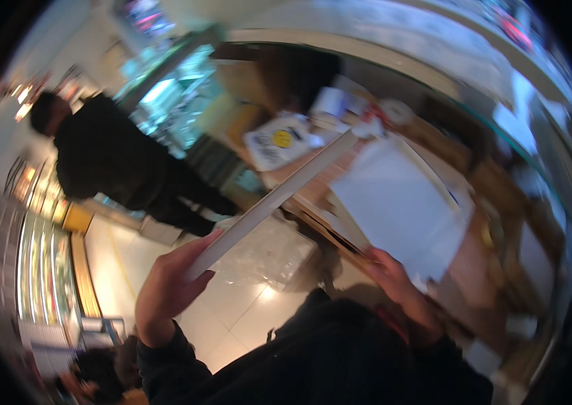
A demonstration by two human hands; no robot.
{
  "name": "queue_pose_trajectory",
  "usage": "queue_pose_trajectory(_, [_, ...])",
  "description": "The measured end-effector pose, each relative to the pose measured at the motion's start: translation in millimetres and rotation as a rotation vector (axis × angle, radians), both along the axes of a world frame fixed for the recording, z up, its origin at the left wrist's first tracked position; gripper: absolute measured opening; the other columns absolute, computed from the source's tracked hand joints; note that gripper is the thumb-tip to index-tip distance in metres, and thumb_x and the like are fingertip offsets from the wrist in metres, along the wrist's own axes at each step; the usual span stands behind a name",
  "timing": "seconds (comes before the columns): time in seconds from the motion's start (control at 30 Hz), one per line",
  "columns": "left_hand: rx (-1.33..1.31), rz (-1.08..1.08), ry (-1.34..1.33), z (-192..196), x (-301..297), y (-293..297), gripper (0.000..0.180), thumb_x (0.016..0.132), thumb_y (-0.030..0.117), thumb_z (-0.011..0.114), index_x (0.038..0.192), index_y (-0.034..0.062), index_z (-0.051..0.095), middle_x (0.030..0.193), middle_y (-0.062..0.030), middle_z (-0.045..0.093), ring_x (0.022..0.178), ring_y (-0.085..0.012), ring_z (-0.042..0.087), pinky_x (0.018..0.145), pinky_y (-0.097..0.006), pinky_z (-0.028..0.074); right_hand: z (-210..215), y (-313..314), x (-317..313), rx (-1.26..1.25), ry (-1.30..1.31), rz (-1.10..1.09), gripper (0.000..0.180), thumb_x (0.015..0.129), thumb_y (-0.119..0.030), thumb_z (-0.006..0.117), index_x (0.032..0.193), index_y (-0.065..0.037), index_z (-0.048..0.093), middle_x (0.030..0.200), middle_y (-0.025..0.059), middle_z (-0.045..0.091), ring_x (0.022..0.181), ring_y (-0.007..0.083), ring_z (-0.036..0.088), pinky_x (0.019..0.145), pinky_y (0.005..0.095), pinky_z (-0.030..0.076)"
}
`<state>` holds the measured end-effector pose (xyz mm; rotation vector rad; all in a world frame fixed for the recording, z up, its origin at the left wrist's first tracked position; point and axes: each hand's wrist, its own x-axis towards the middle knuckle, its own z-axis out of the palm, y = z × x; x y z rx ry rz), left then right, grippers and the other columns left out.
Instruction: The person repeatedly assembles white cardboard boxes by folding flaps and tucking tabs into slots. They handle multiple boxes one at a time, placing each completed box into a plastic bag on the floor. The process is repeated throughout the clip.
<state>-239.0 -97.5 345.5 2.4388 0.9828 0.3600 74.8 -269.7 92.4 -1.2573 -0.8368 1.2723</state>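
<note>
My left hand [168,287] grips the near end of a long flat white board [279,196], seen edge-on, which runs up and to the right. My right hand [397,283] holds the lower corner of a flat white sheet or box panel [397,202] lying over a wooden counter. Both forearms are in dark sleeves. The picture is blurred and strongly tilted.
A person in dark clothes [114,158] stands at the left near glass display cases [39,263]. A white bag with a yellow round mark [279,143] sits on the counter. The wooden counter [488,196] holds several boxes. The pale tiled floor [245,297] reflects light.
</note>
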Motion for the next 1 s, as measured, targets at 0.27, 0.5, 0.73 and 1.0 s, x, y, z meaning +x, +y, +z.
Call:
queue_pose_trajectory(0.27, [0.21, -0.741, -0.064, -155, 182, -49, 0.06, 0.076, 0.004, 0.058, 0.134, -0.0024, 0.042, 0.141, -0.0215, 0.04, 0.131, -0.0341, 0.039, 0.106, -0.05, 0.033, 40, 21, -16, 0.192, 0.556, -0.662, 0.044, 0.089, -0.012, 0.053, 0.131, -0.006, 0.041, 0.119, 0.0071, 0.053, 0.108, 0.0192, 0.055, 0.091, 0.032, 0.046])
queue_pose_trajectory(0.5, [0.097, -0.517, -0.239, -279, 244, 64, 0.054, 0.083, 0.017, 0.064, 0.131, 0.0035, 0.045, 0.141, -0.022, 0.038, 0.131, -0.0377, 0.035, 0.108, -0.051, 0.027, -77, 6, 57, 0.005, 0.533, -0.974, 0.047, 0.083, -0.013, 0.054, 0.127, -0.001, 0.046, 0.114, 0.0117, 0.055, 0.102, 0.0242, 0.056, 0.084, 0.0341, 0.047])
queue_pose_trajectory(0.73, [-0.204, -0.281, 0.082, -379, 279, 198, 0.042, 0.084, 0.025, 0.06, 0.116, -0.001, 0.054, 0.109, -0.0246, 0.058, 0.106, -0.0408, 0.053, 0.092, -0.048, 0.042, -124, -24, 52, -0.381, -0.514, -1.276, 0.057, 0.084, -0.02, 0.067, 0.133, -0.001, 0.043, 0.115, 0.0122, 0.052, 0.093, 0.0194, 0.053, 0.077, 0.0316, 0.048])
queue_pose_trajectory(1.0, [-0.312, -0.205, 0.157, -359, 291, 192, 0.054, 0.086, 0.048, 0.056, 0.107, -0.0013, 0.059, 0.103, -0.024, 0.063, 0.098, -0.0393, 0.06, 0.085, -0.045, 0.047, -98, -22, 24, -0.447, -0.147, -0.945, 0.024, 0.088, -0.026, 0.059, 0.096, -0.004, 0.052, 0.077, 0.0042, 0.053, 0.066, 0.0136, 0.054, 0.056, 0.0273, 0.047])
